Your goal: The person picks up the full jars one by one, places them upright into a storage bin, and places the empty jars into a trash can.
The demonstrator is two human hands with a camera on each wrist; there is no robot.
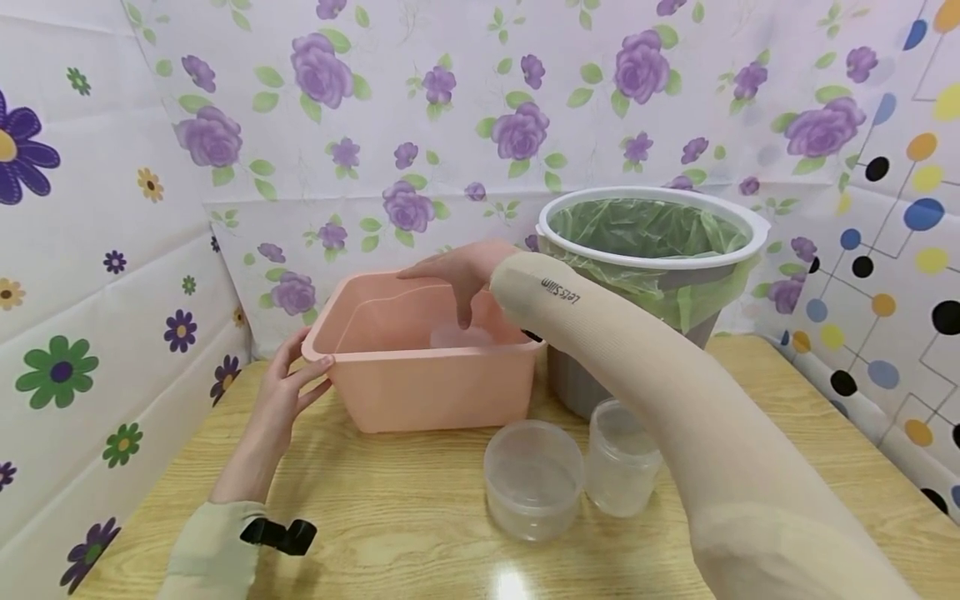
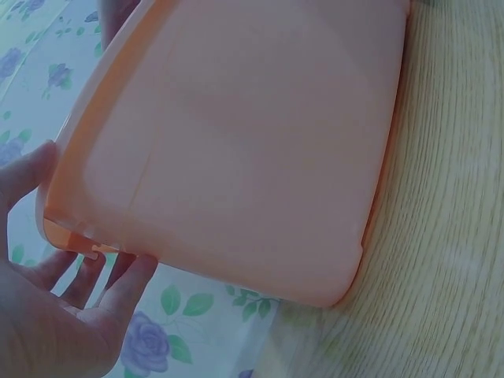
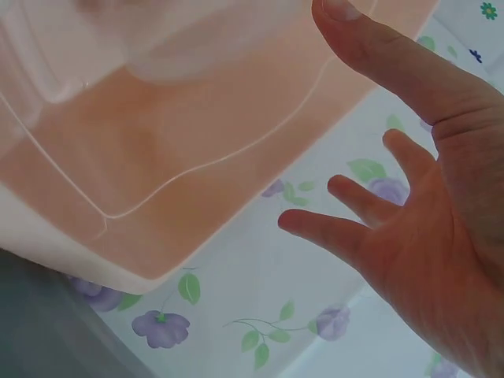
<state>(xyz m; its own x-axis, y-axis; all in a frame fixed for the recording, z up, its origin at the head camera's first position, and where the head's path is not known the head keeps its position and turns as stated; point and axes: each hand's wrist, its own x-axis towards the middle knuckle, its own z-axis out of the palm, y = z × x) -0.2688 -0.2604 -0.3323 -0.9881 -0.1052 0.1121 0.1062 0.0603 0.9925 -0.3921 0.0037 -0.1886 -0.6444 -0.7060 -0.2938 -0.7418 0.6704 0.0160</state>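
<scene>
A pink plastic basin [image 1: 435, 392] stands on the table. My left hand [image 1: 279, 396] grips its left front corner; in the left wrist view the thumb lies at the rim and the fingers reach under it. Over the back rim is my right hand [image 1: 468, 267], its thumb pointing down above the inside. In the right wrist view this hand [image 3: 425, 236] has its fingers spread beyond the rim, apart from it, with nothing between fingers and thumb. A translucent plastic piece [image 1: 450, 335] lies inside the basin, partly hidden by the front wall.
Two clear plastic containers stand in front of the basin, a wide round one [image 1: 532, 483] and a taller jar [image 1: 618, 471], partly behind my right forearm. A grey bin [image 1: 577, 383] with a green liner stands to the right. Flowered cloth [image 1: 450, 125] covers the back wall.
</scene>
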